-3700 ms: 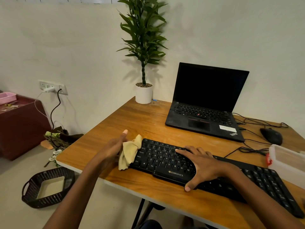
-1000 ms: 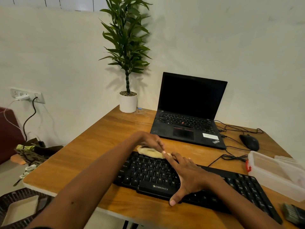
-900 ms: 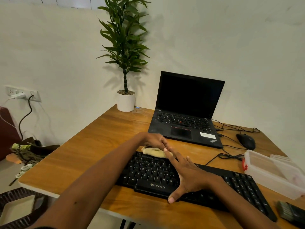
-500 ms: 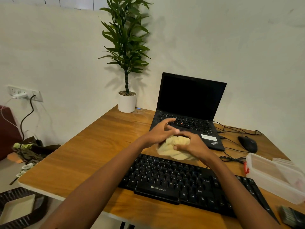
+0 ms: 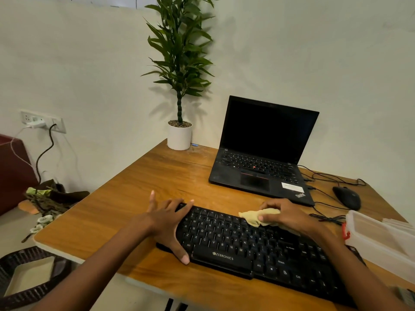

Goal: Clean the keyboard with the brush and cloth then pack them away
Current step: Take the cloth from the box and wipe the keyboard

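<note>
Yellow cloth bunched in the right hand wipes the keyboard; left hand, fingers spread, pins its end steady

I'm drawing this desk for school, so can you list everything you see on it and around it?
desk: one, brown wood, under everything
keyboard: one, black, front of desk
cloth: one, pale yellow, on keyboard's far edge
laptop: one, black, open, behind keyboard
plant: one, green in white pot, desk's back corner
mouse: one, black, right of laptop
box: one, clear plastic with red latch, desk's right edge
cables: several, black, around mouse
basket: one, dark woven, floor, lower left
wall socket: one, white, left wall
left hand: flat on keyboard's left end
right hand: gripping cloth
</note>
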